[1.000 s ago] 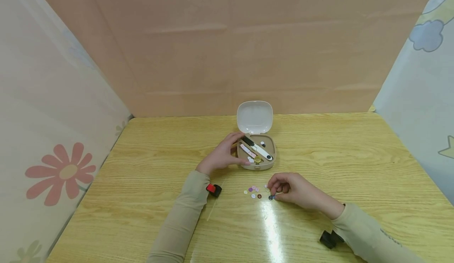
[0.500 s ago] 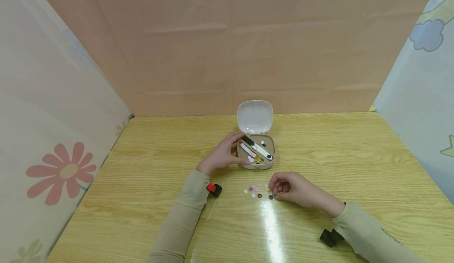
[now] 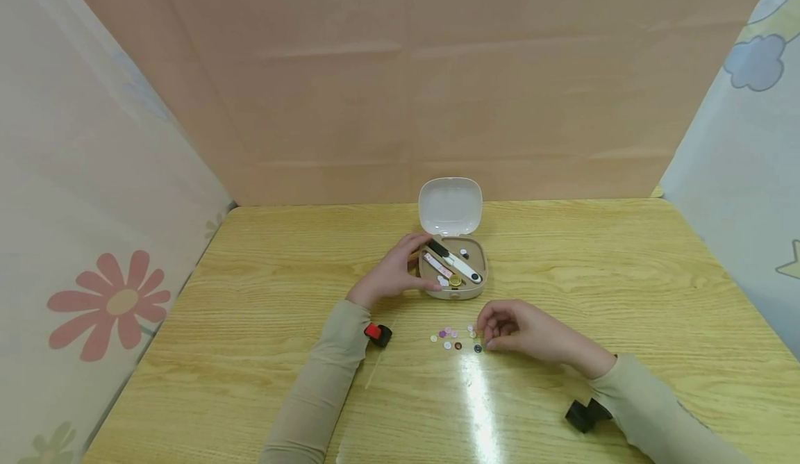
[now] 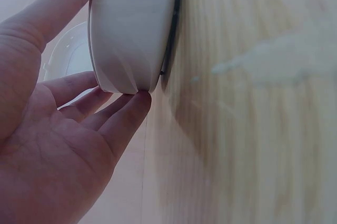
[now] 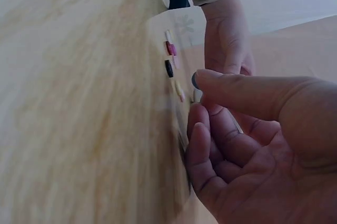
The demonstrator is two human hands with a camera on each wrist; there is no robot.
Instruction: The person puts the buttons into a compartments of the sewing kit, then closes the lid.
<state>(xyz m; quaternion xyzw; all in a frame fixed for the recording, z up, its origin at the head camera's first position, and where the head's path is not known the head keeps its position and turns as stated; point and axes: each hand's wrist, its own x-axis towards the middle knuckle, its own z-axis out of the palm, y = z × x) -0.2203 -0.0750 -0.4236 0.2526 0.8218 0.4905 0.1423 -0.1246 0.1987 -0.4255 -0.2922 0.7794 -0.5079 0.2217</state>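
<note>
Pinching a blue button between thumb and forefinger tips of the right hand, with the other fingers curled toward the palm. Looks small, round and flat; seen nearly edge-on and mostly covered by the thumb. Located just right of the black button, on the near side of the case. Cannot tell whether raised clear of the table. Spread to the left of the black button: a red-brown button, a white button, a yellow button and a purple button. Gripping the case at its left side with the left hand, with thumb at the near corner and fingers around the far end. Open, cream outside and tan inside, with the white lid standing up at the far side. Contains a white-handled tool lying diagonally and a gold-coloured round piece near the front.
</note>
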